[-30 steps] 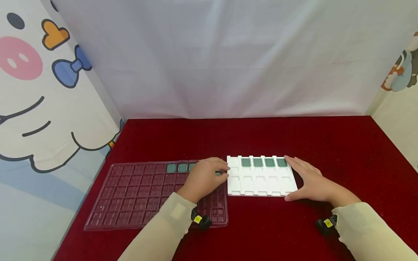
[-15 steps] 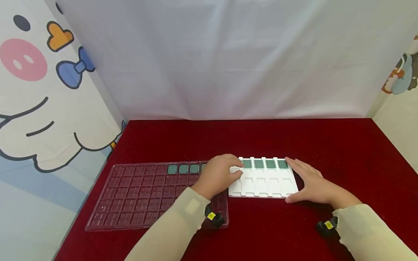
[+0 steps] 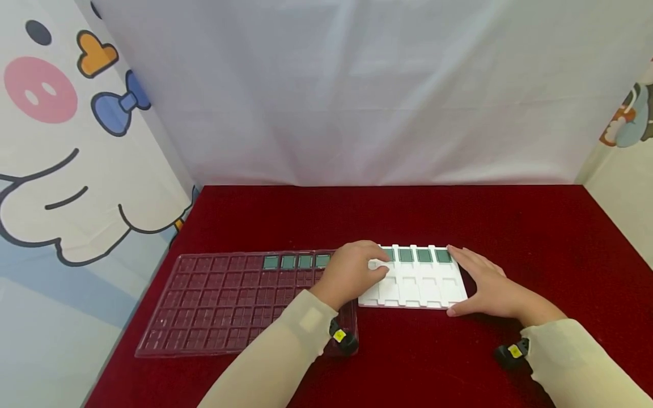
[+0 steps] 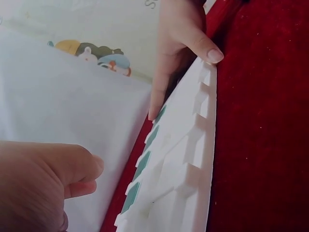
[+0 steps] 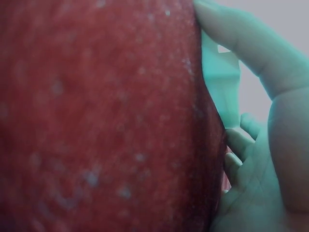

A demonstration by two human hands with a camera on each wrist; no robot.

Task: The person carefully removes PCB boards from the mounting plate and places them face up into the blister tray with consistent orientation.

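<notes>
My left hand (image 3: 352,272) hangs over the left end of a white slotted tray (image 3: 408,289), palm down. In the left wrist view its thumb (image 4: 91,166) lies close to a curled finger; what is between the fingertips is hidden, and I cannot tell if they hold a piece. Small green square chips (image 3: 424,256) sit in the tray's back row. My right hand (image 3: 484,280) spreads around the tray's right end, fingers at the back corner and thumb at the front corner. To the left lies a clear plastic compartment tray (image 3: 214,306), several green chips (image 3: 288,262) in its back row.
Both trays lie on a red cloth-covered table (image 3: 423,362), side by side. A white curtain (image 3: 388,102) hangs behind it. A cartoon-printed sheet (image 3: 56,147) stands at the left. Each wrist wears a small black camera (image 3: 346,339).
My left hand has moved right, from the clear tray's back right corner to above the white tray's left end. Another green chip in the clear tray is uncovered. My right hand has stayed in place.
</notes>
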